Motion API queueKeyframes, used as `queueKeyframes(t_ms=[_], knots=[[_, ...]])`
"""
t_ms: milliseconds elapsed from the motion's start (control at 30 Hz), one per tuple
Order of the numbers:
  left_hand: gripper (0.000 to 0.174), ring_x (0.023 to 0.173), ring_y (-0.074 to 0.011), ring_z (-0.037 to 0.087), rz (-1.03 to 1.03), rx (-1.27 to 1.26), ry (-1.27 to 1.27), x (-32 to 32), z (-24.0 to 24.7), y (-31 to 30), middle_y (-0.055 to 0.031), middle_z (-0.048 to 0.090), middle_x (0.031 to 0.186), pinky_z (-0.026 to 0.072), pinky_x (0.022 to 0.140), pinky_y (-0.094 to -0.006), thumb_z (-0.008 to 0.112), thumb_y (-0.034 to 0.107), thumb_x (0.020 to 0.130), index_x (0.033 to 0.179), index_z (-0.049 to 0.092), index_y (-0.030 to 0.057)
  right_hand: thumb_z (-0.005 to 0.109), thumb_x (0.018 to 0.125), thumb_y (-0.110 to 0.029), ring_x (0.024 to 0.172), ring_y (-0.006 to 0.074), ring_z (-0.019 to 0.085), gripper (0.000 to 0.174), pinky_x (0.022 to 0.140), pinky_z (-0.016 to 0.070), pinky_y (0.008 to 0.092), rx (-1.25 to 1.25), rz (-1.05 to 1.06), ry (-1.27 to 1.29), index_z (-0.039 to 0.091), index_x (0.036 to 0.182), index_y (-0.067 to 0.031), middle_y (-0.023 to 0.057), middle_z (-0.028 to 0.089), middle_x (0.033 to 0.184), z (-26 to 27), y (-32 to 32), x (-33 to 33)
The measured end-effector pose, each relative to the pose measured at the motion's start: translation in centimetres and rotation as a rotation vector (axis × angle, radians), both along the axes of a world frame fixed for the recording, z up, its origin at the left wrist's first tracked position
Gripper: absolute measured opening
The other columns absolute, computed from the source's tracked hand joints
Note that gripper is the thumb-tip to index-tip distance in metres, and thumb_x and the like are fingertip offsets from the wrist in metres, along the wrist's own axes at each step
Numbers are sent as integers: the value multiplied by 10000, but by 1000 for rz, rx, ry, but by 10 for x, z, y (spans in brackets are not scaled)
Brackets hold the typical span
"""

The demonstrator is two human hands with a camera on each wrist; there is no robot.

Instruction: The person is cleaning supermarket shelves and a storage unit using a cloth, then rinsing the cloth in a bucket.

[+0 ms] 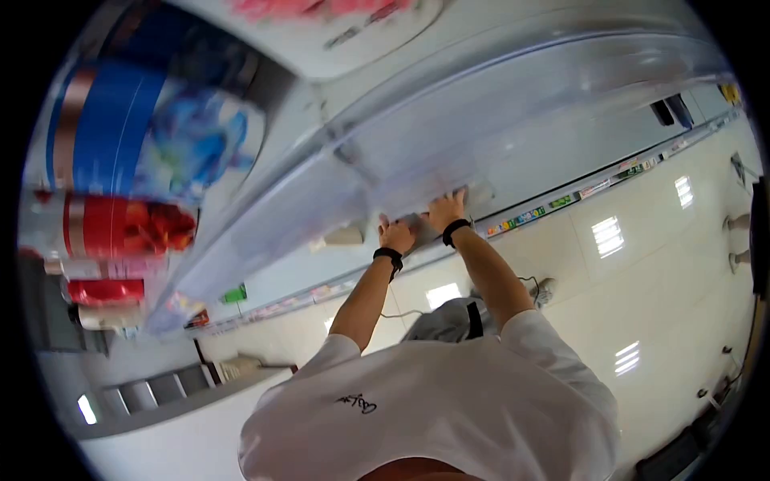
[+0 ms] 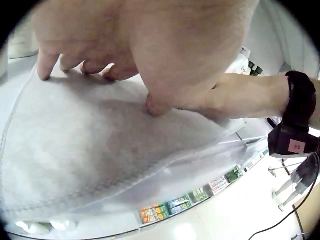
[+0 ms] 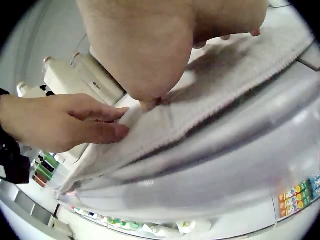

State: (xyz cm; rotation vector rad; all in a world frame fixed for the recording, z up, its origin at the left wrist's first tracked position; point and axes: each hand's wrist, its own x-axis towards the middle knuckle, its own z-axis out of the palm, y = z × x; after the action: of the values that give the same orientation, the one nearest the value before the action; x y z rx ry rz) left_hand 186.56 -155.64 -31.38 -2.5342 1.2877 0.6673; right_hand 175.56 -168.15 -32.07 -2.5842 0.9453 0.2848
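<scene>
A pale grey cloth (image 2: 90, 145) with a stitched edge lies spread on a shelf surface. In the left wrist view my left hand (image 2: 145, 45) rests on it, fingertips and thumb touching the fabric. My right hand (image 3: 150, 40) presses on the same cloth (image 3: 200, 110) in the right wrist view, its fingers partly hidden behind the palm. The left hand (image 3: 65, 120) also shows there, fingers extended onto the cloth. From the head view, the left hand (image 1: 397, 235) and right hand (image 1: 446, 212) are side by side near the shelf's front edge.
A clear plastic strip (image 3: 220, 175) runs along the shelf front. White bottles (image 3: 70, 75) stand behind the cloth. Small colourful boxes (image 2: 155, 212) line a lower shelf. Blue (image 1: 112, 128) and red (image 1: 104, 224) packages are at the upper left. Someone's legs (image 1: 739, 240) show at far right.
</scene>
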Motion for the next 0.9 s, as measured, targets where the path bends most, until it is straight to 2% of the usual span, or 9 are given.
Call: queueKeyframes(t_ms=[133, 233, 300, 333, 433, 567, 633, 733, 900], knots=[[914, 1347, -547, 208, -71, -43, 195, 35, 33, -44, -342, 222, 1454, 266, 1097, -554, 701, 381, 787, 1422, 214, -61, 636, 806, -557, 1434, 427, 10, 724, 1053, 144, 685, 42, -134, -300, 335, 1440, -377, 132, 70, 1585, -20, -23, 32], [1032, 1350, -526, 215, -317, 77, 51, 41, 45, -62, -332, 183, 1474, 252, 1098, -560, 763, 397, 736, 1435, 158, -61, 670, 759, -573, 1438, 418, -14, 777, 1071, 81, 694, -110, -100, -65, 341, 1435, -378, 118, 76, 1585, 0, -31, 39], [1107, 1370, -490, 191, -146, 142, 152, 29, 71, -78, -322, 149, 1488, 231, 1103, -551, 789, 416, 712, 1446, 112, -61, 685, 748, -520, 1441, 404, -8, 768, 1070, 32, 710, 29, -90, 6, 354, 1425, -371, 110, 84, 1586, 9, -38, 34], [1149, 1392, -467, 157, -180, 199, 35, 55, 14, -74, -308, 134, 1494, 221, 1102, -541, 805, 400, 703, 1460, 64, -44, 679, 756, -447, 1439, 393, 36, 725, 1061, 58, 717, 76, -82, -55, 377, 1410, -365, 100, 131, 1575, 26, -38, 22], [1076, 1391, -470, 189, -301, 64, -141, 68, -34, -59, -212, 189, 1519, 324, 1065, -565, 783, 306, 699, 1493, 93, 77, 708, 704, -555, 1418, 378, 158, 767, 1040, 122, 725, -77, -126, -173, 435, 1385, -330, 102, 223, 1537, 16, -28, 9], [1036, 1379, -490, 206, -338, 39, -79, 48, -20, -37, -228, 182, 1522, 322, 1079, -545, 766, 295, 710, 1490, 122, 72, 655, 762, -502, 1414, 373, 149, 657, 1043, 146, 705, -82, -103, -168, 445, 1370, -364, 89, 262, 1516, 4, -10, -13], [833, 1272, -475, 362, -352, 1, -79, 26, -4, -22, -318, 243, 1461, 280, 1095, -479, 678, 252, 810, 1445, 219, -32, 613, 812, -439, 1413, 361, 174, 553, 1054, 164, 685, -32, -123, -193, 487, 1345, -366, 79, 270, 1516, 4, 2, -28], [619, 1224, -488, 407, -414, -168, -67, 28, -34, 5, -323, 342, 1410, 290, 1096, -478, 563, 141, 862, 1407, 325, -32, 561, 865, -378, 1414, 339, 196, 445, 1070, 168, 662, -70, -106, -275, 534, 1309, -369, 64, 302, 1507, -11, 18, -47], [513, 1219, -493, 414, -375, -196, -28, -8, -22, 5, -259, 395, 1408, 338, 1064, -496, 492, 89, 883, 1380, 400, 0, 549, 864, -311, 1414, 266, 238, 358, 1102, 177, 611, -176, -144, -417, 634, 1208, -363, 21, 376, 1478, -25, 24, -74]])
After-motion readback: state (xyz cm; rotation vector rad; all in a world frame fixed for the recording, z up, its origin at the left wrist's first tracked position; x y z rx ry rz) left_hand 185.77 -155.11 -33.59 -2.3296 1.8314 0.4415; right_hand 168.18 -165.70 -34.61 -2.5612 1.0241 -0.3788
